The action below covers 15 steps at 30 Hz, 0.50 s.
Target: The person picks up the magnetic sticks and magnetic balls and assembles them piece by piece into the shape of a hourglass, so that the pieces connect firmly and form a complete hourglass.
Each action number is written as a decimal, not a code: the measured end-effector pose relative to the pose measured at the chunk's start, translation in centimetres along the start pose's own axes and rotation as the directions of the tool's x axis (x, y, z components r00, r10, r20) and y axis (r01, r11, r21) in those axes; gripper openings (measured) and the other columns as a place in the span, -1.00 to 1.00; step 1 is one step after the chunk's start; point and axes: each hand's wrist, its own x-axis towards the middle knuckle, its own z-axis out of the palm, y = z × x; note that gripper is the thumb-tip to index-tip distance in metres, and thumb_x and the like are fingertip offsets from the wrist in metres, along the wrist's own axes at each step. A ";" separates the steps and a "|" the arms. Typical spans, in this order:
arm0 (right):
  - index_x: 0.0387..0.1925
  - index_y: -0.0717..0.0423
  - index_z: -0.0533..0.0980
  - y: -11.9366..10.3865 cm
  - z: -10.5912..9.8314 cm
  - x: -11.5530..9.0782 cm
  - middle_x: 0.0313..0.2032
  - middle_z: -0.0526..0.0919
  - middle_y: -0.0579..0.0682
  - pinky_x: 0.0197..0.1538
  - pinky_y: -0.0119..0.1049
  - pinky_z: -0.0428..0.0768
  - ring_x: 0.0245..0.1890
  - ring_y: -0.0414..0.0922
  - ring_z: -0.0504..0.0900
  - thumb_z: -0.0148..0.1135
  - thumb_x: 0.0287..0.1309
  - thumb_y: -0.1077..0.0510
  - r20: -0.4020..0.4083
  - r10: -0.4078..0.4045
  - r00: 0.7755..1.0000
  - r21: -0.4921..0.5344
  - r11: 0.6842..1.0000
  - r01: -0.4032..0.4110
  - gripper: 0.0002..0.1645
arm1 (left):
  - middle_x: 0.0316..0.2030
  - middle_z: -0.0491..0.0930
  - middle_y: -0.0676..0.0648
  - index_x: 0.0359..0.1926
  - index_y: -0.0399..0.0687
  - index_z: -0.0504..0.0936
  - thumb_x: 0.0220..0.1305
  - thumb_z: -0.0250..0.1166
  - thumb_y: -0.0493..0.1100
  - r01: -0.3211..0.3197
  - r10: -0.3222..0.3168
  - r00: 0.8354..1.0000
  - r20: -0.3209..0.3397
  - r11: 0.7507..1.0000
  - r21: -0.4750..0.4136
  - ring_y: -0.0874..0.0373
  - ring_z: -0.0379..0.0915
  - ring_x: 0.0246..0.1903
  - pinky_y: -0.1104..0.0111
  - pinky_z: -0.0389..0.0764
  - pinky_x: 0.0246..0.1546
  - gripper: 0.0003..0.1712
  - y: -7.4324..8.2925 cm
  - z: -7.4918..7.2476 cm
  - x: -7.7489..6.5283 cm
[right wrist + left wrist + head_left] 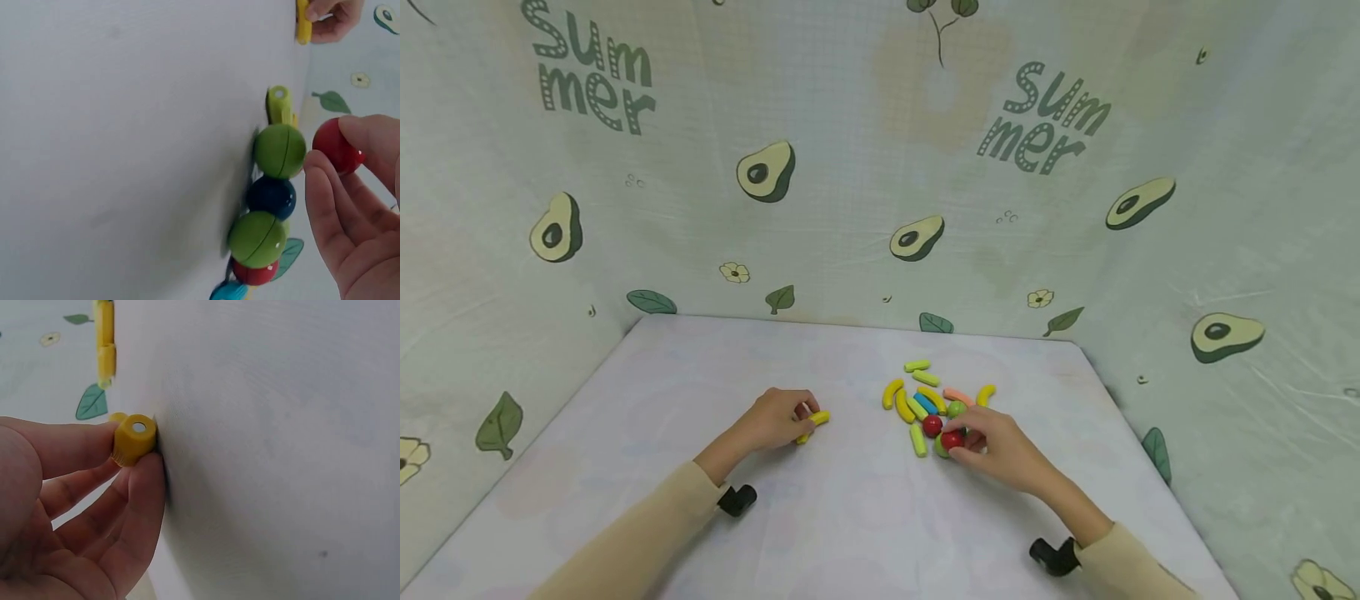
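On the left side of the table, my left hand (777, 419) pinches a curved yellow stick (820, 417) between thumb and fingers, low over the tabletop. Its end shows a silver disc in the left wrist view, where the stick (133, 445) sits at the fingertips. My right hand (1003, 446) pinches a glossy red ball (336, 145) above the table. Close beside that ball in the right wrist view is a green ball (280, 151), followed by a dark blue ball (271, 199), another green ball (257, 239) and a second red ball (255, 272).
Between the hands and farther back lie several yellow curved sticks (905, 407), light green sticks (918, 440), a blue stick (926, 403) and a pink stick (957, 396). A printed cloth wall (842, 242) rises behind the white table (850, 517).
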 end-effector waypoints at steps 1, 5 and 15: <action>0.05 0.09 0.70 -0.2 0.3 0.4 -0.02 0.74 -0.03 -0.15 -0.34 0.76 -0.29 -0.22 0.68 0.55 0.22 0.26 -0.014 0.008 1.000 0.002 1.000 -0.008 -0.64 | -0.30 0.64 0.06 -0.07 0.02 0.74 0.35 0.47 -0.24 -0.003 0.003 1.000 -0.001 1.000 0.008 0.19 0.53 -0.39 0.34 0.58 -0.41 -0.83 0.1 0.0 0.0; 0.04 0.06 0.71 -1.0 1.4 2.2 -0.03 0.75 -0.02 -0.16 -0.34 0.76 -0.31 -0.22 0.68 0.55 0.22 0.27 -0.067 0.006 0.998 0.003 1.000 -0.006 -0.65 | -0.33 0.63 0.06 -0.07 -0.01 0.73 0.35 0.47 -0.24 -0.007 0.007 1.000 -0.003 1.000 0.023 0.18 0.51 -0.43 0.35 0.57 -0.43 -0.83 0.5 -0.1 -0.2; 0.08 0.05 0.72 -3.1 4.1 6.4 0.07 0.74 -0.05 -0.14 -0.44 0.71 -0.24 -0.19 0.72 0.55 0.26 0.17 -0.085 0.118 0.989 0.090 0.990 -0.111 -0.64 | -0.31 0.64 0.06 -0.06 -0.03 0.73 0.34 0.46 -0.24 -0.024 0.024 1.000 -0.007 1.000 0.018 0.19 0.51 -0.40 0.36 0.58 -0.41 -0.83 0.5 -0.1 -0.4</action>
